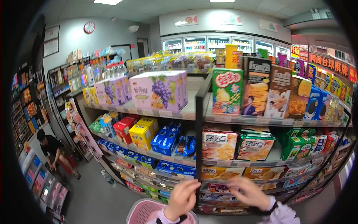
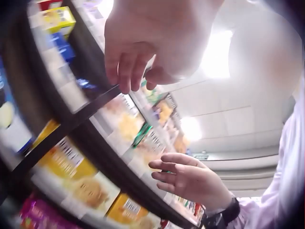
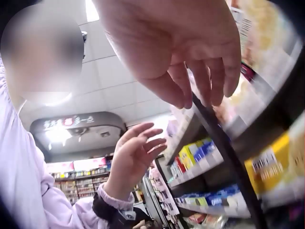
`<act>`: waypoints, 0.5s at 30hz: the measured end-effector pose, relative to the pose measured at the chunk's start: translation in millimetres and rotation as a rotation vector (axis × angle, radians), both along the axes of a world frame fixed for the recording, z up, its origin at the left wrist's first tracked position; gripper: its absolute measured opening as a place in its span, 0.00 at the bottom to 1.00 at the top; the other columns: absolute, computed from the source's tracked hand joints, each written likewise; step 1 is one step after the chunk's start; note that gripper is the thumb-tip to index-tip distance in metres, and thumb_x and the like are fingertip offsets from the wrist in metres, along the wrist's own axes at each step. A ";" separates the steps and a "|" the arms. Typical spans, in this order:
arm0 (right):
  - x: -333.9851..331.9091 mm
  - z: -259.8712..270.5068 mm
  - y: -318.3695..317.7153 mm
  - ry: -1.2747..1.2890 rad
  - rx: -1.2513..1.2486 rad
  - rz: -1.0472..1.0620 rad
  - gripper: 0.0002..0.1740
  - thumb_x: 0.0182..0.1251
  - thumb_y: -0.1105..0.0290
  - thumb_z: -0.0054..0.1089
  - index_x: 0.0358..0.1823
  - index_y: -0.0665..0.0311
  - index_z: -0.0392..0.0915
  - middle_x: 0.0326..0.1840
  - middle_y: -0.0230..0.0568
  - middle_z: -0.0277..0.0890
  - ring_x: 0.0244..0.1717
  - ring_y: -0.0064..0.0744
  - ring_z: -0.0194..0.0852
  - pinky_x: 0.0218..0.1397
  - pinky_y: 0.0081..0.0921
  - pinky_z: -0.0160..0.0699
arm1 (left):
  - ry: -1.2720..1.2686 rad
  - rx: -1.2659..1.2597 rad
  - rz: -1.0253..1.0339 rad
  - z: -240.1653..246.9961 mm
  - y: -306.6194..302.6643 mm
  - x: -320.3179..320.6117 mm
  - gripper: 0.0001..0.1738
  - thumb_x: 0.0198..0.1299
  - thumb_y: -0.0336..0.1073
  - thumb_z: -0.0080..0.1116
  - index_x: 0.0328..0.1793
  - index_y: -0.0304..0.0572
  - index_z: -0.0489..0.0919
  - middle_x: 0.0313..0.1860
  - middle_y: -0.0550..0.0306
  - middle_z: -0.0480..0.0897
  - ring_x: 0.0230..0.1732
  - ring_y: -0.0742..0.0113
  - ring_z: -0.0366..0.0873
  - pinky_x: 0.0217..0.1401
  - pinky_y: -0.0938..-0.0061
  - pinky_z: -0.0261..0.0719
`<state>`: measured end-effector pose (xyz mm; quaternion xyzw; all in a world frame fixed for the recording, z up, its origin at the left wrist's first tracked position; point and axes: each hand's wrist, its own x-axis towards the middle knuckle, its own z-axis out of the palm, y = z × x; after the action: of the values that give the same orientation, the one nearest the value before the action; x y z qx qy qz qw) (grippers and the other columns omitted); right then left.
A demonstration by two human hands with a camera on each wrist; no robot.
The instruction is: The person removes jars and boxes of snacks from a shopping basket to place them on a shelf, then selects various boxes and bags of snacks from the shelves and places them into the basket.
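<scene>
My left hand (image 1: 182,199) hangs in front of the shelf post with its fingers loosely bent and nothing in them. To its right, my right hand (image 1: 249,192) is held up before the lower shelves, fingers relaxed and apart, likewise holding nothing. Both hands face each other across a gap, as the right wrist view also shows with the left hand (image 3: 131,162) beyond the right. Nearest to them are yellow biscuit packs (image 1: 223,173) on a lower shelf. Below and partly behind the left hand stands a pink plastic basket (image 1: 138,212).
Purple grape-pictured boxes (image 1: 158,91) fill the upper left shelf; a green snack box (image 1: 226,91) and Franzzi boxes (image 1: 256,87) stand upper right. A dark upright post (image 1: 199,138) divides the shelving. A plastic bottle (image 1: 108,178) is on the floor; a seated person (image 1: 54,149) is at left.
</scene>
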<state>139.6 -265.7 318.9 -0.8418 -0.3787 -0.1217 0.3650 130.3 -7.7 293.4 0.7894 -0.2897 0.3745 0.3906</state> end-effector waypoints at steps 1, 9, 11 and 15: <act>-10.7 -27.9 -1.1 0.155 0.031 -0.026 0.14 0.58 0.72 0.56 0.47 0.64 0.74 0.50 0.46 0.72 0.53 0.46 0.70 0.55 0.36 0.69 | 0.092 -0.009 0.030 -32.9 2.9 -8.6 0.17 0.45 0.22 0.53 0.45 0.38 0.78 0.46 0.49 0.78 0.43 0.53 0.77 0.44 0.66 0.74; -80.2 -155.4 9.9 0.649 -0.211 -0.026 0.18 0.62 0.62 0.54 0.50 0.63 0.73 0.47 0.49 0.74 0.45 0.42 0.75 0.48 0.32 0.74 | 0.859 -0.196 0.056 -164.3 11.3 -108.8 0.15 0.55 0.25 0.47 0.49 0.39 0.76 0.41 0.43 0.78 0.44 0.50 0.76 0.47 0.68 0.73; -88.2 -174.2 18.0 0.627 -0.265 0.100 0.18 0.63 0.60 0.52 0.50 0.63 0.73 0.46 0.50 0.74 0.45 0.46 0.74 0.48 0.34 0.73 | 0.904 -0.201 0.043 -170.5 13.4 -128.8 0.15 0.55 0.26 0.46 0.49 0.39 0.76 0.42 0.43 0.78 0.45 0.50 0.76 0.47 0.67 0.73; -98.9 -182.9 34.3 0.618 -0.336 0.344 0.20 0.65 0.59 0.49 0.53 0.63 0.71 0.46 0.51 0.73 0.46 0.49 0.72 0.50 0.37 0.71 | 0.944 -0.126 0.113 -178.3 9.2 -158.8 0.15 0.55 0.28 0.48 0.49 0.38 0.76 0.42 0.44 0.79 0.44 0.49 0.77 0.47 0.66 0.74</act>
<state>40.7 -231.3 136.0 -0.8111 -0.4009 0.2642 0.3340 -28.5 1.5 115.1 0.8626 -0.0143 0.0125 0.5056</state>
